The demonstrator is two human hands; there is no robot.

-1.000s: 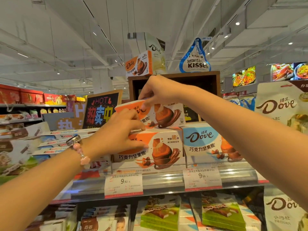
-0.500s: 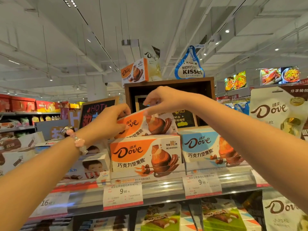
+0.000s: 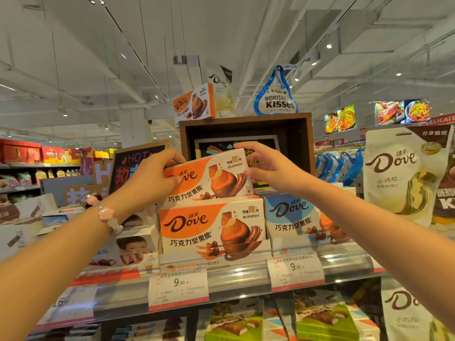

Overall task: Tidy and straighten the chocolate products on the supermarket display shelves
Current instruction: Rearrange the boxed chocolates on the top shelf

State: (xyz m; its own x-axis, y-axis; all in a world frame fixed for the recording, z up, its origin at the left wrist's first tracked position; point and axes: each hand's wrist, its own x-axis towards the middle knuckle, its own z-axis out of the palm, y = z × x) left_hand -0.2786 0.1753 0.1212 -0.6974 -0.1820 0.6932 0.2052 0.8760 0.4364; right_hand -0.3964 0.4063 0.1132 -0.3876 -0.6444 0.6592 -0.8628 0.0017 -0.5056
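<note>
An orange and white Dove box (image 3: pixel 209 178) is tilted, its right end higher, on top of a matching lower Dove box (image 3: pixel 211 227) on the shelf (image 3: pixel 236 274). My left hand (image 3: pixel 152 178) grips the tilted box's left end, a pink bead bracelet on the wrist. Fingers of my right hand (image 3: pixel 266 166) clasp the box's right end, at its upper corner. A blue Dove box (image 3: pixel 293 217) stands right of the lower orange one, partly hidden by my right forearm.
A dark wooden display box (image 3: pixel 246 124) stands behind the stack, with another orange Dove box (image 3: pixel 193 104) and a Hershey's Kisses bag (image 3: pixel 277 99) on top. White Dove pouches (image 3: pixel 403 173) hang at right. Kinder boxes (image 3: pixel 133 244) sit at left. Price tags (image 3: pixel 178 287) front the shelf edge.
My left hand left the lower box and took the upper box's left end. My right hand shifted to its right end. The upper box now faces front, tilted.
</note>
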